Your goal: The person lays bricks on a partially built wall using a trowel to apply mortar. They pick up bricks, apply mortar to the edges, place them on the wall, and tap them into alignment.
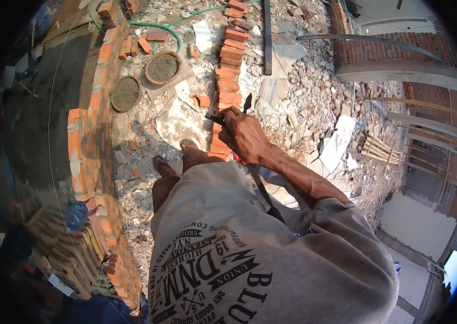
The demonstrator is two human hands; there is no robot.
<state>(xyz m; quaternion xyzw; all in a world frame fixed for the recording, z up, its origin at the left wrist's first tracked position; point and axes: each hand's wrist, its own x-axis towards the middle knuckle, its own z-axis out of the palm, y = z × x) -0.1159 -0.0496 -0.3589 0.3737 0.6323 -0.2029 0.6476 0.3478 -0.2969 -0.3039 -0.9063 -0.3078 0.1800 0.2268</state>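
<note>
Crossing rubbly ground (301, 102), orange bricks (227, 85)

The head-worn fisheye looks down, its dark rim unclear.

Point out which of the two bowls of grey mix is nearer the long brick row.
The upper-right bowl, with the orange-tan rim; the other bowl sits lower left, beside the brick wall.
</note>
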